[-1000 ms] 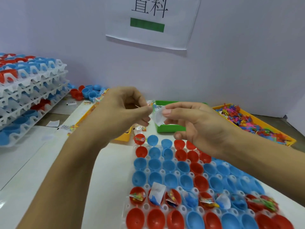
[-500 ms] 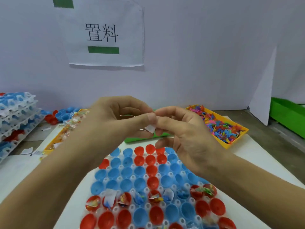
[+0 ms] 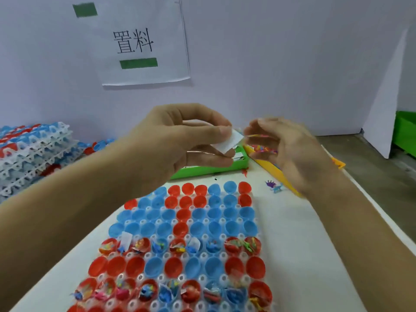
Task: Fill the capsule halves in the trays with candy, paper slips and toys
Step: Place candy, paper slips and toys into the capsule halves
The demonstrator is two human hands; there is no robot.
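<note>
- White paper slips [image 3: 227, 144] sit pinched in the left hand [image 3: 180, 140], above the tray [image 3: 177, 239] on the counter.
- Right hand [image 3: 290, 154] blurs beside them, fingers loosely curled, apparently empty.
- Thin and floppy, they probably peel best by a corner.

A small packing workshop: a printed paper sign [image 3: 144, 41] on the partition wall, stacked capsule trays [image 3: 33, 154] left of it, and green [image 3: 209, 168] and yellow bins [image 3: 270, 167] below it.
</note>
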